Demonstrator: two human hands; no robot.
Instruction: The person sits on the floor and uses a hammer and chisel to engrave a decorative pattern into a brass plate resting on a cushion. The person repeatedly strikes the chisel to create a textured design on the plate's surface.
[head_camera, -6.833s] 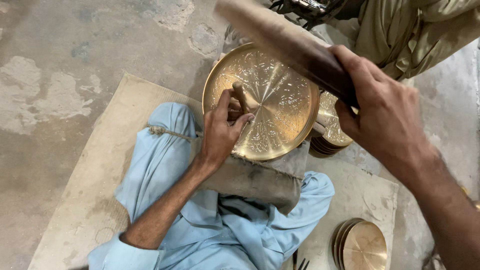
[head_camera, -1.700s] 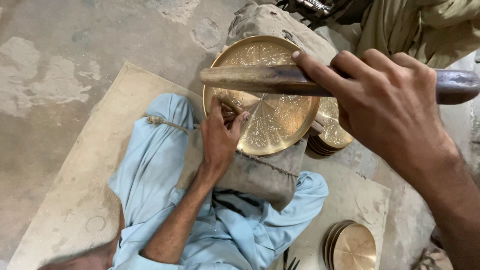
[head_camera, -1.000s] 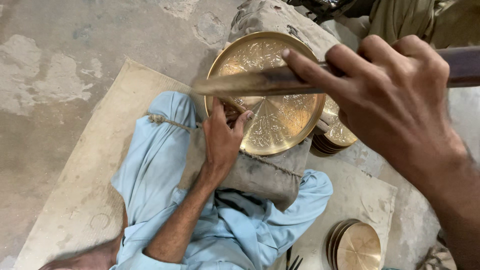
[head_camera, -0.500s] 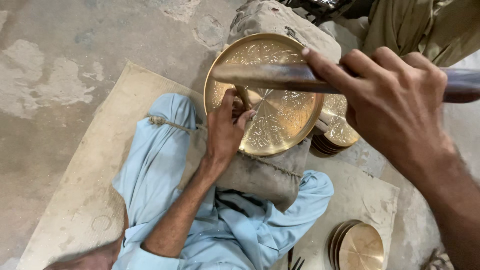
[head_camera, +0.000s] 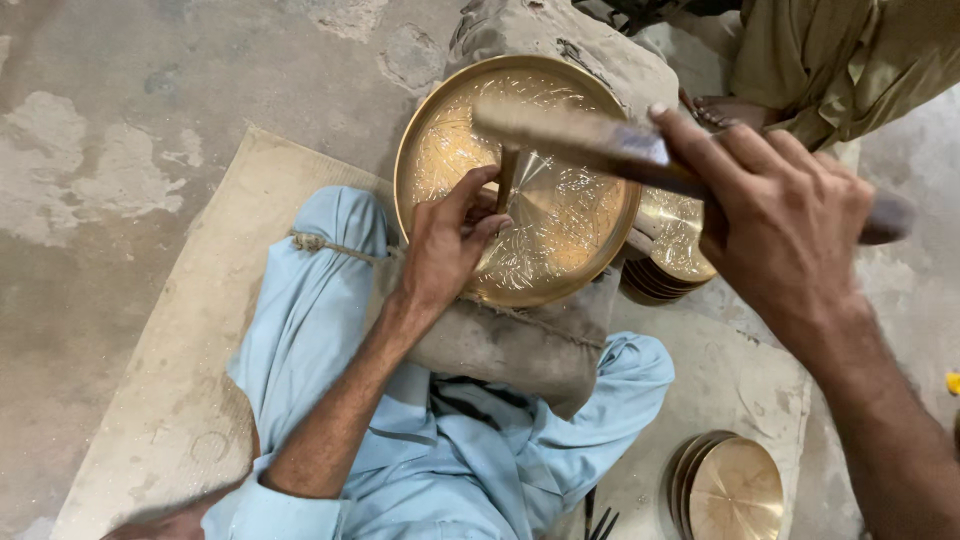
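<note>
Worn, patchy concrete floor (head_camera: 120, 120) lies under a beige mat (head_camera: 200, 330).

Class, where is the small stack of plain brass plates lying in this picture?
The small stack of plain brass plates lies at the lower right of the head view, on the pale floor mat, beside the light blue trouser leg.

Round engraved brass tray (head_camera: 560, 230) on a grey padded block (head_camera: 520, 350).
A stack of brass plates (head_camera: 675, 260) lies right of it; another brass plate stack (head_camera: 730, 490) nearer, on the beige mat (head_camera: 150, 380).

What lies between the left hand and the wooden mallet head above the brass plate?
A short metal punch, held upright by the left hand, stands under the mallet on the plate; head view.
</note>
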